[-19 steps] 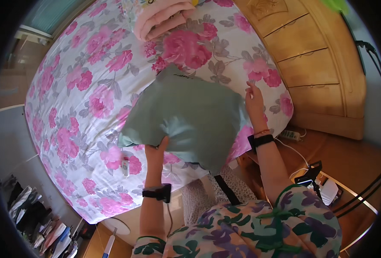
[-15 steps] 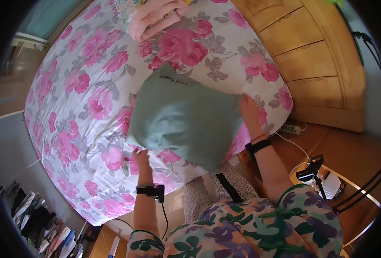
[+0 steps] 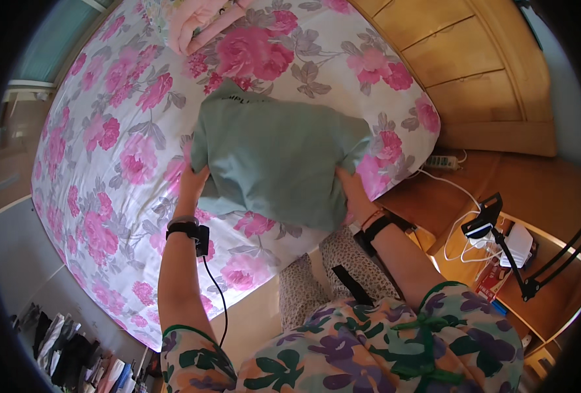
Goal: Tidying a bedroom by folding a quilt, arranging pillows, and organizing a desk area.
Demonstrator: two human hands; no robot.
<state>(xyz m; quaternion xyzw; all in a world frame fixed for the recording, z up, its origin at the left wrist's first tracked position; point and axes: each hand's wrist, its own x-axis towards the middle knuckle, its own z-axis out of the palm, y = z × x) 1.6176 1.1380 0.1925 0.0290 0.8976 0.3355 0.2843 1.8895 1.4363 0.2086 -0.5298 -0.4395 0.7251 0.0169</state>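
Note:
A sage-green cushion [image 3: 274, 157] with dark lettering near its far edge is held over the near part of the flower-print bed sheet [image 3: 136, 157]. My left hand [image 3: 193, 180] grips its left side, the fingers tucked partly behind the fabric. My right hand [image 3: 349, 185] holds the near right side, below a corner that sticks out; part of its fingers is hidden by the cushion. Creases run across the cushion's face between both hands.
Folded pink cloth [image 3: 202, 26] lies at the bed's far side. A wooden headboard [image 3: 461, 65] stands at the right. Beyond the bed's right edge are a power strip [image 3: 442, 162], white cables and a black jointed stand [image 3: 497, 229]. Clothes [image 3: 74, 347] are piled at the lower left.
My left hand has moved up and away from me and now grips the cushion's left side. My right hand has shifted from the right corner down to the near right side.

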